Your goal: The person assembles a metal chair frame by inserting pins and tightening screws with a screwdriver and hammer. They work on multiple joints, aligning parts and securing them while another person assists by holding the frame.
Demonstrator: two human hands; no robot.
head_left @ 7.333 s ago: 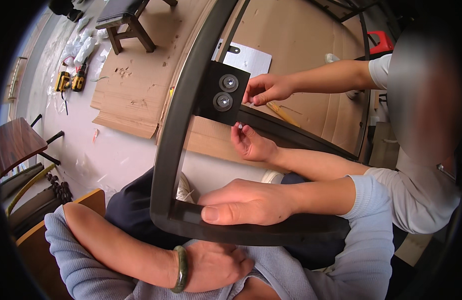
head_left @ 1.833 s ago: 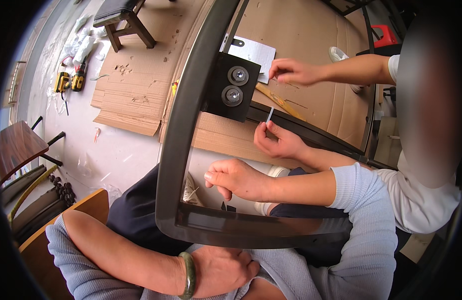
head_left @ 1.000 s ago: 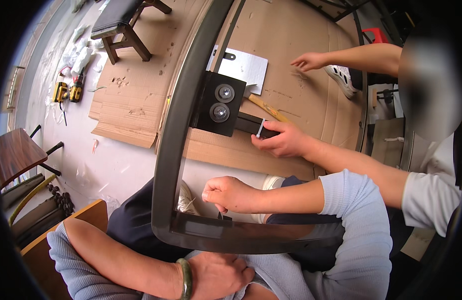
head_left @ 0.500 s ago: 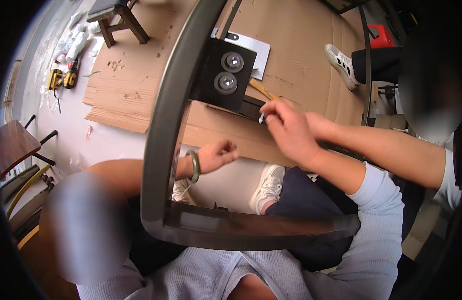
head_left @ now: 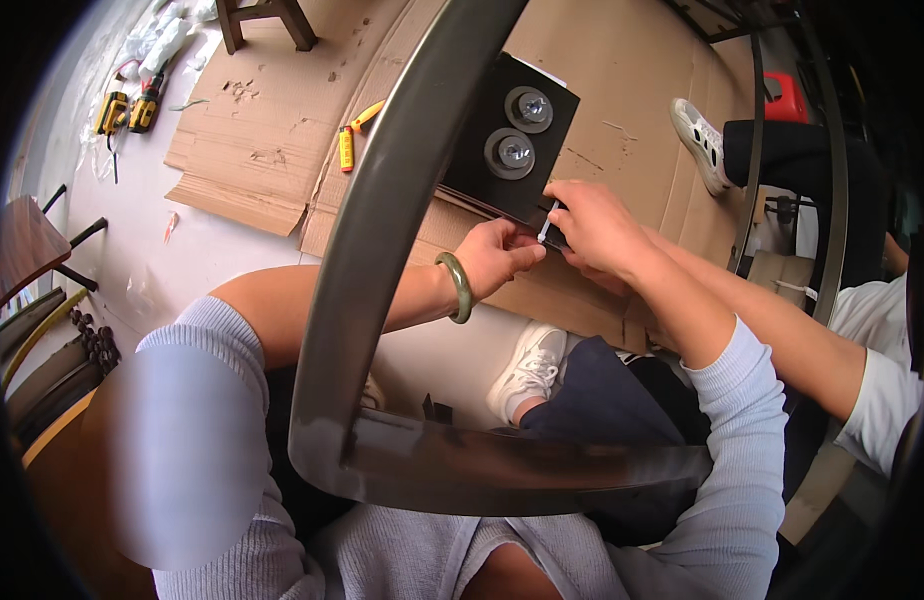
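Note:
My right hand (head_left: 600, 232) is closed, its thumb and finger pinching a thin white strip (head_left: 545, 233) that resembles a cable tie. Close beside it, my left hand (head_left: 499, 256), with a green bangle (head_left: 454, 287) on the wrist, has its thumb and fingers drawn together. Whatever the left fingertips grip is too small to make out. Both hands are at the near edge of a black panel (head_left: 477, 165) that carries two round clear lamps (head_left: 532, 108). Another person's forearm (head_left: 772, 312) reaches in from the right; that hand is mostly hidden behind mine.
A curved dark metal frame (head_left: 367, 270) stands between my arms and crosses over my lap. Cardboard (head_left: 252, 130) covers the floor, with a yellow-orange tool (head_left: 347, 148) on it. Yellow-black power tools (head_left: 145, 105) lie left. The other person's shoe (head_left: 699, 145) rests far right.
My left hand has moved up and right to the panel's edge, and its fingers have closed. The lamp panel and frame now appear farther right, and the view has shifted.

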